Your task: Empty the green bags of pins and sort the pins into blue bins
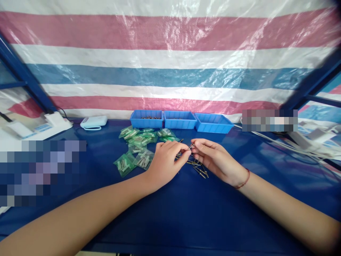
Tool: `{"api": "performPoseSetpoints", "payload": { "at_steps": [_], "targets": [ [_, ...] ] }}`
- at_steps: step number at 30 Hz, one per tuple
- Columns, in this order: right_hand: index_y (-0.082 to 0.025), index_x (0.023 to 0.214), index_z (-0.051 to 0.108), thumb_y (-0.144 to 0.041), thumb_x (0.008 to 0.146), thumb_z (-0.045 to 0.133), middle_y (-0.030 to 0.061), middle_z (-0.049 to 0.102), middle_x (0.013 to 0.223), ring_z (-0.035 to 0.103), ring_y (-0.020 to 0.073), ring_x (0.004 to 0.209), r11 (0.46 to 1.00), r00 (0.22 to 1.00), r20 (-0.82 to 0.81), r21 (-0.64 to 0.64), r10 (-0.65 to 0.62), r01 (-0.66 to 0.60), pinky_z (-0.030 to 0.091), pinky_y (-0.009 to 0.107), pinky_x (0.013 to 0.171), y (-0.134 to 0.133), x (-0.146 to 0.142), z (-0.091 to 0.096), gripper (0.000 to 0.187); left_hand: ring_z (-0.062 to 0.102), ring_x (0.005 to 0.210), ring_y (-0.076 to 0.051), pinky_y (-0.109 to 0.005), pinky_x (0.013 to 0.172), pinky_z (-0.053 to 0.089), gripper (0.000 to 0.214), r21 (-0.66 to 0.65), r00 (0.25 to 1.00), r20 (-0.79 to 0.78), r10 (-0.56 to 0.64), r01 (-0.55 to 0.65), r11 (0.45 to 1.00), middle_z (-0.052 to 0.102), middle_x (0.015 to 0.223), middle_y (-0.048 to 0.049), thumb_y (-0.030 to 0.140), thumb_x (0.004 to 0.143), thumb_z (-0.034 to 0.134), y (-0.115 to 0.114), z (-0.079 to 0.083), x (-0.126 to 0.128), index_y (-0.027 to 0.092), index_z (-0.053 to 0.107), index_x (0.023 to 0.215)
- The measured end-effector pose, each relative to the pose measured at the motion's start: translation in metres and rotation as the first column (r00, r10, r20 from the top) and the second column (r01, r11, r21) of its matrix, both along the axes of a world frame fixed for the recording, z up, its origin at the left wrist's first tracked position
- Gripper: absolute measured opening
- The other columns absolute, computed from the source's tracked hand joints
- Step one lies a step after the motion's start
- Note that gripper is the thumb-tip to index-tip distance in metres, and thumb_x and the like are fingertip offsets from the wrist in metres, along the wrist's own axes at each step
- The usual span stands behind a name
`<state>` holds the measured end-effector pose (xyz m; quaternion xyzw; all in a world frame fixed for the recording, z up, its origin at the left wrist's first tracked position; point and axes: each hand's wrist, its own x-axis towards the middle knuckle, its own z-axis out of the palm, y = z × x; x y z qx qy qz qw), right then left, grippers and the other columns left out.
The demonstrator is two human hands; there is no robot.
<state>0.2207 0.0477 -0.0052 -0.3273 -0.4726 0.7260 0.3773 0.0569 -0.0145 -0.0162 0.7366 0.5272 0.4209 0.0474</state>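
Note:
My left hand [166, 160] and my right hand [214, 158] meet above the middle of the table. Thumb and forefinger of each are pinched on a small metal fastener [191, 146], mostly covered by the fingertips, so its exact kind does not show. Under and between the hands lies a loose heap of thin metal fasteners [199, 169] with brass-coloured parts, partly hidden by the fingers. Left of my left hand are several green-tinted clear bags [124, 164] holding small metal pieces.
Three blue bins [179, 123] stand in a row at the back; the left one contains small brownish parts. A pale blue device [93, 122] with a strap lies at the back left. Power strips [39, 128] and white cables [277, 144] occupy the sides of the blue table [202, 220].

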Motion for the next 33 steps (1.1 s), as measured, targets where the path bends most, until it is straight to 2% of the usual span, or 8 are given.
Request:
{"api": "performPoseSetpoints", "payload": {
  "at_steps": [8,12,14,19,22,24,28,33],
  "targets": [
    [-0.022,0.087,0.072,-0.026,0.067,0.079,-0.0015,0.066,0.079,0.060,0.0080,0.071,0.999,0.999,-0.038,0.025,-0.024,0.025,0.048,0.020,0.067,-0.002,0.000,0.004,0.021,0.061,0.078,-0.014,-0.031,0.076,0.038,0.014,-0.008,1.000,-0.001,-0.016,0.016,1.000,0.066,0.080,0.0023,0.021,0.092,0.047,0.000,0.003,0.001,0.021,0.059,0.084],
    [-0.024,0.087,0.071,-0.027,0.067,0.078,-0.0010,0.068,0.083,0.061,0.0100,0.073,0.971,1.000,0.011,0.239,-0.014,0.011,0.049,0.025,0.069,-0.001,0.001,0.011,0.022,0.060,0.080,-0.017,-0.033,0.076,0.039,0.011,-0.022,0.999,-0.043,-0.004,0.004,1.000,0.066,0.081,0.0015,0.020,0.090,0.049,0.002,-0.001,0.003,0.021,0.059,0.085],
    [-0.022,0.084,0.070,-0.026,0.068,0.076,-0.0002,0.068,0.081,0.061,0.0114,0.072,0.900,0.993,0.112,0.435,-0.034,-0.019,0.049,0.028,0.070,0.006,-0.002,0.018,0.017,0.060,0.086,-0.019,-0.035,0.079,0.039,0.010,-0.009,0.998,-0.055,0.011,-0.012,1.000,0.067,0.086,0.0006,0.020,0.089,0.050,0.003,-0.005,0.003,0.022,0.059,0.093],
    [-0.018,0.080,0.067,-0.027,0.073,0.068,0.0012,0.067,0.075,0.060,0.0141,0.071,0.597,0.933,0.139,0.797,-0.332,0.094,0.050,0.033,0.072,0.059,-0.027,0.045,0.011,0.059,0.095,-0.021,-0.039,0.085,0.040,0.041,-0.021,0.999,-0.040,0.013,-0.014,1.000,0.066,0.100,-0.0034,0.019,0.087,0.050,0.004,-0.009,0.000,0.022,0.044,0.127],
    [-0.016,0.083,0.064,-0.025,0.077,0.061,0.0044,0.067,0.082,0.062,0.0161,0.075,0.413,0.848,0.105,0.900,-0.519,0.141,0.050,0.033,0.072,0.105,-0.046,0.055,0.011,0.058,0.098,-0.022,-0.040,0.084,0.042,0.036,-0.060,0.995,-0.100,-0.013,0.007,0.998,0.064,0.106,-0.0052,0.020,0.087,0.048,0.002,-0.008,-0.001,0.023,0.049,0.123],
    [-0.016,0.089,0.063,-0.022,0.080,0.053,0.0065,0.067,0.088,0.062,0.0174,0.080,0.318,0.763,0.177,0.947,-0.622,0.039,0.049,0.033,0.075,0.130,-0.056,0.055,0.015,0.057,0.100,-0.023,-0.039,0.083,0.042,0.028,-0.063,0.989,-0.143,-0.033,0.025,0.998,0.064,0.107,-0.0047,0.020,0.088,0.046,0.001,-0.008,-0.002,0.023,0.056,0.114],
    [-0.015,0.090,0.065,-0.017,0.074,0.057,0.0091,0.065,0.092,0.061,0.0205,0.084,0.268,0.690,0.311,0.948,-0.653,-0.173,0.047,0.034,0.078,0.145,-0.063,0.045,0.018,0.057,0.098,-0.023,-0.039,0.081,0.043,0.023,-0.061,0.984,-0.171,-0.044,0.034,0.998,0.065,0.105,-0.0032,0.020,0.088,0.047,0.001,-0.007,-0.002,0.023,0.060,0.106],
    [-0.018,0.083,0.067,-0.020,0.079,0.055,0.0031,0.065,0.077,0.058,0.0157,0.070,0.262,0.710,0.449,0.894,-0.543,-0.365,0.045,0.029,0.070,0.096,-0.040,0.032,0.013,0.058,0.096,-0.020,-0.036,0.084,0.044,0.027,-0.005,0.989,-0.093,-0.112,0.112,0.994,0.064,0.101,-0.0036,0.014,0.087,0.046,0.000,-0.005,-0.003,0.023,0.057,0.110]
  ]
}}
